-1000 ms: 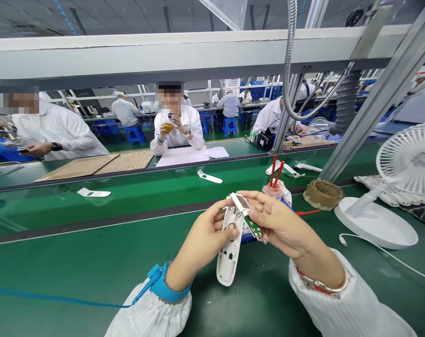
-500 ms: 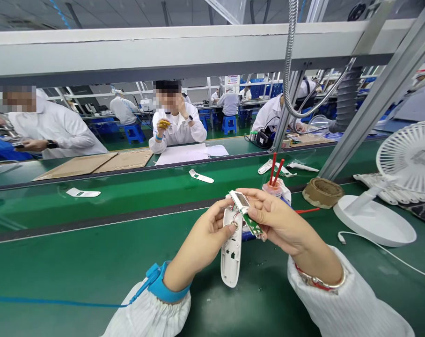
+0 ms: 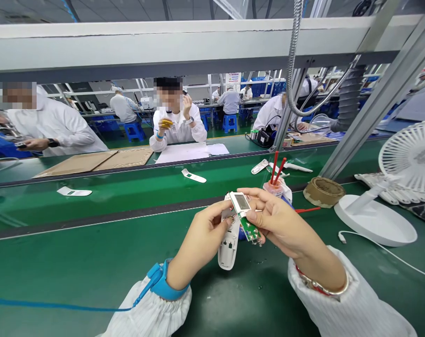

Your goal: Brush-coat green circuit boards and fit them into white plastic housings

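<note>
My left hand (image 3: 208,231) is closed on a long white plastic housing half (image 3: 228,250), its hollow inner side facing me. Between thumb and fingers, my right hand (image 3: 274,217) grips a green circuit board (image 3: 249,228) with a small grey display (image 3: 241,202) in a white frame at its upper end. The board slants across the upper part of the housing and hides some of it. Thin wires show near my left thumb. Around my left wrist is a blue strap (image 3: 168,283) with a blue cord.
Behind my hands stands a small pot with red sticks (image 3: 275,171). To the right are a roll of brown tape (image 3: 324,191), a white fan (image 3: 376,220) and a white cable (image 3: 391,255). White covers (image 3: 194,176) lie on the green belt (image 3: 135,189). Co-workers sit opposite.
The board and display have turned more toward me, and the housing has tilted and risen slightly. The white covers on the belt have shifted left.
</note>
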### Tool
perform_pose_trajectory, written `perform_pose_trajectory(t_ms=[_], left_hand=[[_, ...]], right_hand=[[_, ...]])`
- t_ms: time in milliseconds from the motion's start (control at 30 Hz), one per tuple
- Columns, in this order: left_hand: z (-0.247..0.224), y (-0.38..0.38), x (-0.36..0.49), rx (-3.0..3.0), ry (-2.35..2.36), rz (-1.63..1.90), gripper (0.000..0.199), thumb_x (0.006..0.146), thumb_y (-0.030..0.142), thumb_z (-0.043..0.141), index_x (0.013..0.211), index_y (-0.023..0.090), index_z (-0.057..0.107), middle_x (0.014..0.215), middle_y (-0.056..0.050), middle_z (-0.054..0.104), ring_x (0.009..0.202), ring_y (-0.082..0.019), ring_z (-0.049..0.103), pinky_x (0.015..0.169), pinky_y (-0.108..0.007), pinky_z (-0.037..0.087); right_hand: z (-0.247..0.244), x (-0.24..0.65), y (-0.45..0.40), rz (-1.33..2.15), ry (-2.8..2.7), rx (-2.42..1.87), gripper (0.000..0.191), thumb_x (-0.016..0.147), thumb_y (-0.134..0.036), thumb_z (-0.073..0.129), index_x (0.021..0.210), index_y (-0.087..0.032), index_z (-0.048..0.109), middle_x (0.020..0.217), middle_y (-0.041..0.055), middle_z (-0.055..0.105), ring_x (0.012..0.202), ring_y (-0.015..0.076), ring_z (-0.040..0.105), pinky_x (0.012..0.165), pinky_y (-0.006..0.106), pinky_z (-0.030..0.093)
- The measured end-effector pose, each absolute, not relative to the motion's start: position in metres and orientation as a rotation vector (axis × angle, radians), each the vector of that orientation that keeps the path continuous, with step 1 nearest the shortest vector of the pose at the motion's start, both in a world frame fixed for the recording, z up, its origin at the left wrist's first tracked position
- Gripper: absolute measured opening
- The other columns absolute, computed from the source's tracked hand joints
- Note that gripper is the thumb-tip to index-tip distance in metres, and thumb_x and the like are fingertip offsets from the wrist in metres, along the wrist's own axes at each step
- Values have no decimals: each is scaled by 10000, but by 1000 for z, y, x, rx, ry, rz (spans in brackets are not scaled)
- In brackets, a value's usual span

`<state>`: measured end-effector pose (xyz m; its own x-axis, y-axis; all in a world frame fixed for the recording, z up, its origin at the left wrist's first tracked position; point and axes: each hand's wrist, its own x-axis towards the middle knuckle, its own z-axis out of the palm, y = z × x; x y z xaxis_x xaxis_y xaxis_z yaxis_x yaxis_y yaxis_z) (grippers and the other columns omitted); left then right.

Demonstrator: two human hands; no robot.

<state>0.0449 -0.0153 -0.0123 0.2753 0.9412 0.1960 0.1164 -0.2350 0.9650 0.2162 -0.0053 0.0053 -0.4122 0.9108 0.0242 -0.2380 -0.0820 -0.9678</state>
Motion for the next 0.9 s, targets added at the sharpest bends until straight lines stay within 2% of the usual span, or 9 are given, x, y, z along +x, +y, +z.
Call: perform_pose_trajectory(t_ms=[267,433,633,900], left_hand=[[-3,-19,46,1777,1046,1086,478,784,23,401,1122,257,644,1113,-27,645,1048,-218,561,915,-333,412],[-6,-21,47,1698,1087,1103,408,829,114,432,1165,253,617,999,-24,677,848,-193,609,813,-313,457],[-14,-18,46,1508,1173,1216,425,820,195,509,1237,259,562,1049,-13,677,817,-182,618,659,-254,470],[-15,-15,45,1586,1163,1200,446,832,150,465,1253,273,547,1088,4,666,978,-190,601,817,-277,462]], right_hand=[[-2,212,-7,1542,-1356,-805,457,764,-277,681,1175,-217,490,708,-46,499,473,55,491,384,170,462],[-7,207,-10,1402,-1456,-883,458,788,-268,640,1202,-261,444,729,-59,492,471,79,568,440,213,489],[-9,198,-16,1178,-1613,-1036,401,817,-215,559,1197,-289,453,729,-51,519,478,99,600,475,235,492],[-15,195,-15,1057,-1685,-1101,409,817,-208,539,1211,-282,465,707,-43,513,492,110,596,487,249,500]])
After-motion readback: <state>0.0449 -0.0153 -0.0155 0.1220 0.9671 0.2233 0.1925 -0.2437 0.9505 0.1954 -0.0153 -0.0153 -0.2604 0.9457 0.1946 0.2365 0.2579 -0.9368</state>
